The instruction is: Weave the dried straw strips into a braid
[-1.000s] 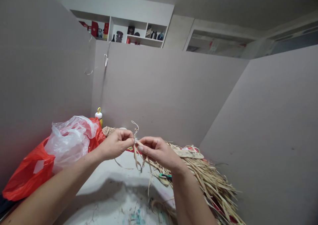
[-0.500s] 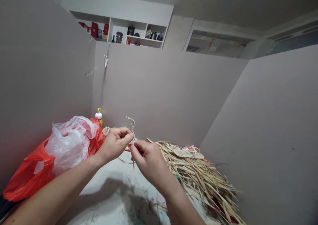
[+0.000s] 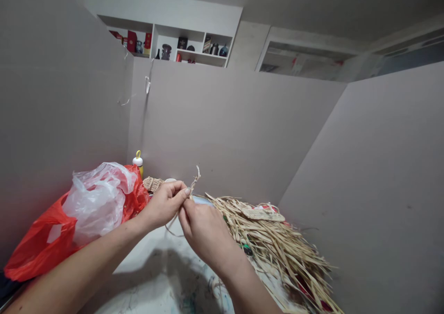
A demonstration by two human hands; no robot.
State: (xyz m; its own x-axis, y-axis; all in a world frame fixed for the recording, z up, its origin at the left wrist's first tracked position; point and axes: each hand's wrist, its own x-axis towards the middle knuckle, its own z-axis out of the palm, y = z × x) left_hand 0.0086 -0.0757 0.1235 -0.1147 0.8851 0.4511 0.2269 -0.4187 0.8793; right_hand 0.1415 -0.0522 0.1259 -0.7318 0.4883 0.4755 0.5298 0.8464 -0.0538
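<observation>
Above the table, my left hand (image 3: 169, 202) pinches a thin twisted straw cord (image 3: 195, 179) between thumb and forefinger. The cord's short, curled end sticks up past the fingertips. Right beside it, my right hand (image 3: 203, 221) is closed on the same cord just below, its fingertips touching the left thumb area. A loose strand hangs under the hands and curves to the left. The part between the fingers is hidden. To the right of my right hand lies a large heap of dry straw strips (image 3: 277, 240).
Red and white plastic bags (image 3: 100, 203) are piled at the left. Behind them stand a yellow bottle with a white cap (image 3: 138, 162) and a woven straw piece (image 3: 152, 183). Grey partitions (image 3: 225, 133) enclose the stained white table (image 3: 152, 267).
Both hands have shifted slightly, and the cord's end has moved right and now leans rightward. More of the woven piece shows behind my left hand.
</observation>
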